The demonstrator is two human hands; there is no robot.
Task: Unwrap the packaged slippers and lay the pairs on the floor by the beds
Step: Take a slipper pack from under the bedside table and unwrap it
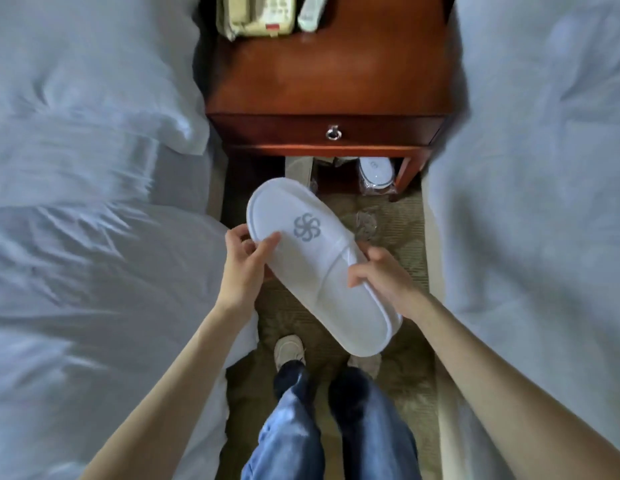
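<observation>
A flat white slipper (312, 258) with a grey flower logo is held in the air between the two beds, toe pointing up and left. My left hand (244, 261) grips its left edge near the toe. My right hand (384, 275) holds the right edge near the heel. I cannot tell whether a second slipper lies under it. Another pair of slippers in clear wrap (374, 176) stands under the nightstand, at the right. A crumpled clear wrapper (365, 225) lies on the carpet beside the slipper.
A wooden nightstand (331, 84) with a drawer stands ahead, a telephone (254, 13) and a remote control (310, 10) on top. White beds flank the narrow carpeted aisle: left bed (93, 202), right bed (537, 202). My legs and shoes (289, 351) stand below the slipper.
</observation>
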